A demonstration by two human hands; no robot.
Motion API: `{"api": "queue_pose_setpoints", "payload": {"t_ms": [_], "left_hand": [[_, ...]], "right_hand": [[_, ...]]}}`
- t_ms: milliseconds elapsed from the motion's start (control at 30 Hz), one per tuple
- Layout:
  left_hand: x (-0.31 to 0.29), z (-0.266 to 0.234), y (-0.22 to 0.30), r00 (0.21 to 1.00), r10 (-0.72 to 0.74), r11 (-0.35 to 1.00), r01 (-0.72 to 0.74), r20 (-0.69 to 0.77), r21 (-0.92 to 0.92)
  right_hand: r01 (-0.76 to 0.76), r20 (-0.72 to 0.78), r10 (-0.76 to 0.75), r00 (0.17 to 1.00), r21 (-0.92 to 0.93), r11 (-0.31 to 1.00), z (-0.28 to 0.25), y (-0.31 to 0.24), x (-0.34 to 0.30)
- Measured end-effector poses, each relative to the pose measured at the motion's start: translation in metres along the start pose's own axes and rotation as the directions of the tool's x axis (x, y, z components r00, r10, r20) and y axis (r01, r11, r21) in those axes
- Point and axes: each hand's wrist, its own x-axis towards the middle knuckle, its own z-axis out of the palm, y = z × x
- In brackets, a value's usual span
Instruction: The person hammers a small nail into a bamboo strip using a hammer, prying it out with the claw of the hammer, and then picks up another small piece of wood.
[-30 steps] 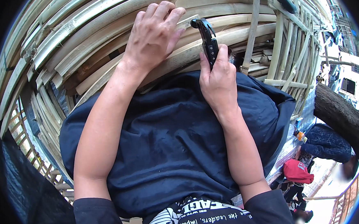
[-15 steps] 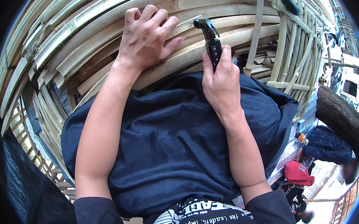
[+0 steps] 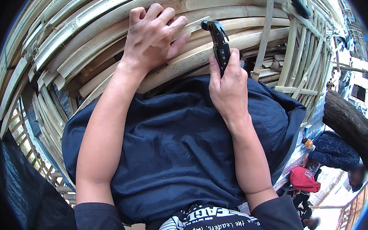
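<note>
My left hand [image 3: 153, 34] bends its fingers over the split bamboo strips [image 3: 88, 34], gripping one. The fingertips are hidden behind the knuckles, and the thumb lies along the strips. My right hand [image 3: 229, 83] is closed around a black claw hammer [image 3: 218, 39]. The hammer's head points up and away from me, a little above the bamboo, with its round face to the left and its claw to the right. Most of the handle is covered by my fingers. Dark cloth [image 3: 172, 136] covers my lap beneath both forearms.
A thin upright bamboo slat [image 3: 263, 34] crosses the strips at right. A dark tube [image 3: 296, 0] hangs at the upper right. Farther right are a thick tree trunk [image 3: 349, 124], a red bag [image 3: 304, 179] and people low down. Dark sheeting [image 3: 33, 196] hangs at lower left.
The hammer and my right hand have shifted slightly right and down. My left hand keeps nearly the same place and bend on the bamboo.
</note>
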Motion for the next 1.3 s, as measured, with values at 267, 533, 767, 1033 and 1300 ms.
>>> {"api": "queue_pose_setpoints", "payload": {"t_ms": [267, 533, 767, 1033, 1300], "left_hand": [[0.0004, 0.0020, 0.0020, 1.000, -0.006, 0.998, 0.005, 0.024, 0.061], [0.0015, -0.0007, 0.0033, 0.998, 0.008, 0.997, -0.013, 0.062, 0.080], [0.0017, -0.0002, 0.0043, 0.997, -0.007, 0.996, 0.000, 0.078, 0.088], [0.0009, 0.0013, 0.0030, 0.999, -0.002, 0.999, -0.001, 0.049, 0.051], [0.0000, 0.0032, 0.0021, 0.999, -0.003, 0.998, 0.000, 0.046, 0.056]], "right_hand": [[0.006, 0.003, -0.006, 1.000, 0.017, 1.000, -0.0001, 0.0021, -0.0002], [-0.009, 0.007, 0.008, 1.000, 0.016, 1.000, -0.0015, 0.0009, -0.0005], [0.002, 0.011, -0.002, 1.000, 0.037, 0.999, -0.0017, 0.0014, -0.0004], [-0.010, 0.025, 0.009, 1.000, 0.032, 0.999, -0.0023, 0.0005, -0.0007], [0.001, 0.022, -0.001, 1.000, 0.029, 1.000, -0.0030, -0.0001, -0.0002]]}}
